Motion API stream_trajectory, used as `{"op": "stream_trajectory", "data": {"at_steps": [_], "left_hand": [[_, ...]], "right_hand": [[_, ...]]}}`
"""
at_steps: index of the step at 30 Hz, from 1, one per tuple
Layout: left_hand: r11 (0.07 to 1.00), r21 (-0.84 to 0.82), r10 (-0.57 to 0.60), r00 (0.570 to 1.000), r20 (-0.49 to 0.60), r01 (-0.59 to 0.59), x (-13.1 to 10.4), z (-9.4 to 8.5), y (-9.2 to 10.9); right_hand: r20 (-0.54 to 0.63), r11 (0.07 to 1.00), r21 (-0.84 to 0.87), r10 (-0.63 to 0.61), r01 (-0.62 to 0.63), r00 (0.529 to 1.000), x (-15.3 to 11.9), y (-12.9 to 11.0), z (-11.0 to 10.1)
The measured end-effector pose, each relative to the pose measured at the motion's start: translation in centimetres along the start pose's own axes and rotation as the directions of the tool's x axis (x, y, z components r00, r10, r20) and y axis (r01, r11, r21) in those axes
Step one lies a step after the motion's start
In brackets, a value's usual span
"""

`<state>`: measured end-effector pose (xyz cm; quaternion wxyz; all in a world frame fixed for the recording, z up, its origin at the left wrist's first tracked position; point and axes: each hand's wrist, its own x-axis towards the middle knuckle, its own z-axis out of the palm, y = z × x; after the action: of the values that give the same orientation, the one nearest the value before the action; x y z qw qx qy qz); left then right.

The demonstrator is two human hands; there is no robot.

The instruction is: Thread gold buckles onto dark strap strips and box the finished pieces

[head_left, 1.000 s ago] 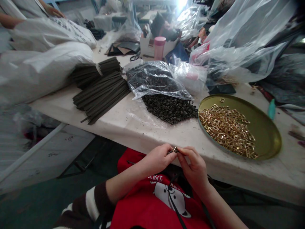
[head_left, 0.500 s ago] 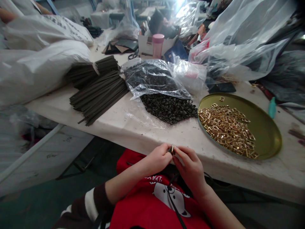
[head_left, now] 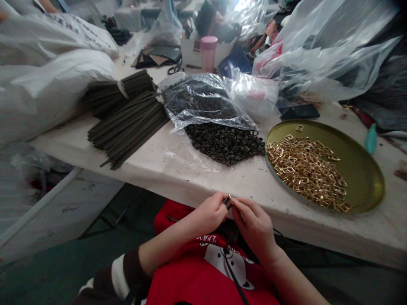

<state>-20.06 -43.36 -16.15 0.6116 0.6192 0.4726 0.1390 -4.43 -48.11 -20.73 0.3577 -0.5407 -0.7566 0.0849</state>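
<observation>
Just over the table's front edge, my left hand (head_left: 210,215) is closed on a small dark strip (head_left: 227,202). My right hand (head_left: 254,222) meets it there, its thumb and fingers pinching a small gold buckle (head_left: 229,196) at the strip's end. Fingers hide most of both pieces, so I cannot tell whether the strip passes through the buckle. Many gold rectangular buckles (head_left: 308,169) lie heaped in a round gold-coloured tray (head_left: 365,178) to the right. Straight ahead, a pile of small dark loops (head_left: 225,144) spills from a clear plastic bag (head_left: 203,99).
Bundled dark strips (head_left: 130,120) lie left of the loops, beside big white sacks (head_left: 54,84). Behind the bag stand a pink cup (head_left: 208,53) and a white box (head_left: 190,53). A teal bottle (head_left: 371,139) is right of the tray. Clear plastic sheeting (head_left: 330,55) covers the back right.
The view has shifted slightly. Between my fingers the buckle has turned a little, and more of the dark strip shows. Both hands stay close together in the same place.
</observation>
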Motion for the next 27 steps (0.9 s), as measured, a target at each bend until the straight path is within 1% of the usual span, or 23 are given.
{"op": "stream_trajectory", "data": {"at_steps": [3, 5, 8, 10, 12, 14, 17, 19, 21, 23, 25, 27], "left_hand": [[1.0, 0.007, 0.004, 1.0, 0.003, -0.004, 0.1, 0.2, -0.1], [1.0, -0.004, 0.013, 1.0, -0.009, -0.013, 0.1, 0.3, -0.1], [0.999, -0.034, 0.034, 0.999, -0.04, -0.036, -0.1, 0.4, -0.1], [0.997, -0.045, 0.06, 0.998, -0.036, -0.061, -0.3, 0.3, -0.1], [0.995, -0.039, 0.093, 0.995, -0.029, -0.094, -0.4, 0.3, 0.0], [0.992, -0.025, 0.119, 0.992, -0.04, -0.12, -0.6, 0.2, 0.0], [0.991, -0.018, 0.131, 0.989, -0.073, -0.133, -0.7, 0.0, 0.3], [0.988, -0.013, 0.149, 0.986, -0.072, -0.151, -0.9, -0.3, 0.6], [0.983, -0.003, 0.181, 0.982, -0.048, -0.181, -1.2, -0.6, 0.9], [0.979, 0.004, 0.205, 0.978, -0.048, -0.205, -1.3, -0.8, 1.1], [0.979, -0.006, 0.202, 0.975, -0.093, -0.203, -1.2, -0.8, 0.9], [0.981, -0.058, 0.173, 0.974, -0.144, -0.183, -0.9, -0.8, 0.5]], "right_hand": [[-0.021, 1.0, 0.011, -0.002, 0.003, 1.0, 0.2, -0.1, -0.4], [-0.038, 0.998, 0.056, 0.029, -0.027, 0.999, 0.4, -0.4, -0.6], [-0.015, 0.967, 0.193, 0.17, -0.164, 0.985, 0.7, -0.8, -0.6], [0.042, 0.915, 0.288, 0.283, -0.283, 0.958, 0.8, -1.0, -0.6], [0.09, 0.866, 0.345, 0.355, -0.363, 0.931, 1.0, -1.1, -0.7], [0.109, 0.844, 0.366, 0.38, -0.393, 0.918, 1.3, -1.1, -0.9], [0.122, 0.832, 0.395, 0.373, -0.39, 0.92, 2.0, -1.3, -1.2], [0.128, 0.808, 0.449, 0.366, -0.383, 0.922, 2.5, -1.4, -1.2], [0.146, 0.748, 0.535, 0.376, -0.393, 0.915, 2.8, -1.5, -1.0], [0.187, 0.652, 0.628, 0.404, -0.425, 0.896, 3.2, -1.5, -0.5], [0.232, 0.566, 0.686, 0.426, -0.457, 0.875, 3.5, -1.4, 0.0], [0.261, 0.543, 0.693, 0.424, -0.474, 0.867, 3.7, -1.3, 0.3]]}}
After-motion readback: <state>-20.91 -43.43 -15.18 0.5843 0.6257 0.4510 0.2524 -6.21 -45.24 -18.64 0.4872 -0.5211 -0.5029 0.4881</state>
